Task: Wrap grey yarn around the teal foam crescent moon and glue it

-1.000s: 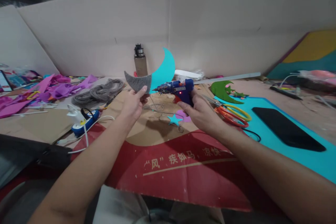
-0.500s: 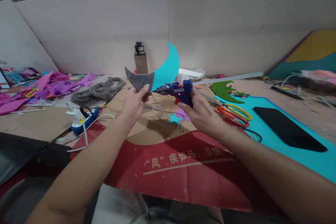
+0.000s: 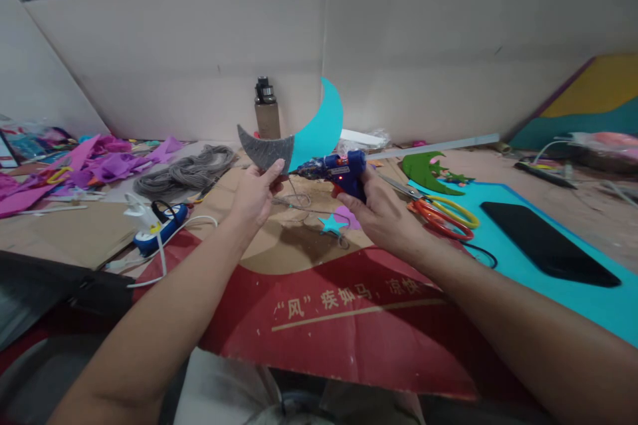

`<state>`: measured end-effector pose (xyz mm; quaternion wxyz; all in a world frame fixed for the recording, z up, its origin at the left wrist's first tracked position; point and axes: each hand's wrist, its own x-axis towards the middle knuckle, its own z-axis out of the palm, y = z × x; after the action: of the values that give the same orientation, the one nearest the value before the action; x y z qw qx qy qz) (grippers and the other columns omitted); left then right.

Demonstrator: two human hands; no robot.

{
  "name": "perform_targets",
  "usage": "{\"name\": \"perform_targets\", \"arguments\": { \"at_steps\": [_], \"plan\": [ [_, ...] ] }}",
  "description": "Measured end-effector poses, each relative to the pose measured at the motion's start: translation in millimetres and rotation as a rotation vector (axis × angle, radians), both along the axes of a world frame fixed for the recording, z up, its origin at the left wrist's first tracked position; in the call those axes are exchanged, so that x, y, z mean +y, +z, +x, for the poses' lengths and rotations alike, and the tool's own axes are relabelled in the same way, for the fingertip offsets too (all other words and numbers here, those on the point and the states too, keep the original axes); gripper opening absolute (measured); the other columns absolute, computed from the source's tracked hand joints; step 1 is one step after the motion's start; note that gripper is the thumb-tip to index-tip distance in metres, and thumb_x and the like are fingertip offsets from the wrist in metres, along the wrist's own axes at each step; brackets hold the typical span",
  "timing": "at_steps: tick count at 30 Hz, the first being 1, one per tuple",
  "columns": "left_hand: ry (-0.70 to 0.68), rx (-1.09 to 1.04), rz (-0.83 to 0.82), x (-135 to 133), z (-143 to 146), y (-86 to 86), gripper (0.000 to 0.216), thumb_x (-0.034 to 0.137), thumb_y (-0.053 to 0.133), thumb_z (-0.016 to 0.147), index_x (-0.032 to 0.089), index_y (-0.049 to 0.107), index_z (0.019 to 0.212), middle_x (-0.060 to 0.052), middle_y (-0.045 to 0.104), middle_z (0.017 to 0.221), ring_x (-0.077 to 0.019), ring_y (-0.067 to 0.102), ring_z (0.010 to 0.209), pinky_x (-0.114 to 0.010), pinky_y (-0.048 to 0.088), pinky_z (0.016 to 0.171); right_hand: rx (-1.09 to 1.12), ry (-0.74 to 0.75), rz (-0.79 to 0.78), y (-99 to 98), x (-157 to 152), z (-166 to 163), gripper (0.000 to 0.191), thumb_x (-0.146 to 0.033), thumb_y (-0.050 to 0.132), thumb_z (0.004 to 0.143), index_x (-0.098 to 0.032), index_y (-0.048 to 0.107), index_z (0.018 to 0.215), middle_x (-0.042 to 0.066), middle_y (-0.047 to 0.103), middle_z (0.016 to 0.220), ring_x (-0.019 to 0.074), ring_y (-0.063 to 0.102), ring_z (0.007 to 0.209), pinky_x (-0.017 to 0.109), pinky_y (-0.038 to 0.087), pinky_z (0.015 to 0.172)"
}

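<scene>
My left hand [image 3: 256, 196] pinches a crescent moon cut-out [image 3: 319, 125] at its lower edge and holds it upright above the cardboard. The crescent is turquoise on its right part and wrapped in grey string on its left part. My right hand [image 3: 381, 212] grips a blue hot glue gun [image 3: 343, 169] with a red light lit. Its nozzle points left and meets the crescent just above my left thumb. A small turquoise star [image 3: 331, 226] and a purple piece lie on the cardboard under the gun.
Red and brown cardboard [image 3: 339, 319] covers the table in front. Grey cord coil [image 3: 187, 172], a power strip with plugs [image 3: 154, 226] and purple felt scraps [image 3: 100, 163] lie left. Orange and yellow scissors [image 3: 443, 216], a green cut-out and a turquoise sheet with a black strip [image 3: 548, 246] lie right. A bottle [image 3: 268, 113] stands behind.
The crescent has risen slightly and tilted a little to the right. The glue gun stays at its lower edge. Both hands have barely shifted.
</scene>
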<state>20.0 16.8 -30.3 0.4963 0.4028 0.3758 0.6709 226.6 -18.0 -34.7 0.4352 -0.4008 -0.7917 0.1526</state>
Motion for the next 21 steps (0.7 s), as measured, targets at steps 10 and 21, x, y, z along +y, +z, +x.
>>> {"name": "perform_targets", "arguments": {
  "at_steps": [10,21],
  "plan": [
    [-0.012,0.018,0.011,1.5,-0.5,-1.9,0.033,0.028,0.08,0.057,0.017,0.057,0.078,0.002,0.062,0.069,-0.0072,0.053,0.055,-0.021,0.036,0.051,-0.024,-0.052,0.022,-2.4,2.1,2.2,0.053,-0.034,0.046,0.089,-0.018,0.039,0.139,0.013,0.053,0.132,0.0296,0.047,0.123,0.049,0.035,0.106],
    [-0.014,0.026,0.016,1.4,-0.3,-2.3,0.037,0.03,0.083,0.054,0.016,0.057,0.077,0.003,0.06,0.067,-0.0068,0.053,0.055,-0.021,0.037,0.051,-0.018,-0.068,0.023,0.5,3.6,3.1,0.049,-0.032,0.048,0.087,-0.015,0.044,0.133,0.015,0.055,0.129,0.0317,0.043,0.128,0.053,0.032,0.107]
  ]
}}
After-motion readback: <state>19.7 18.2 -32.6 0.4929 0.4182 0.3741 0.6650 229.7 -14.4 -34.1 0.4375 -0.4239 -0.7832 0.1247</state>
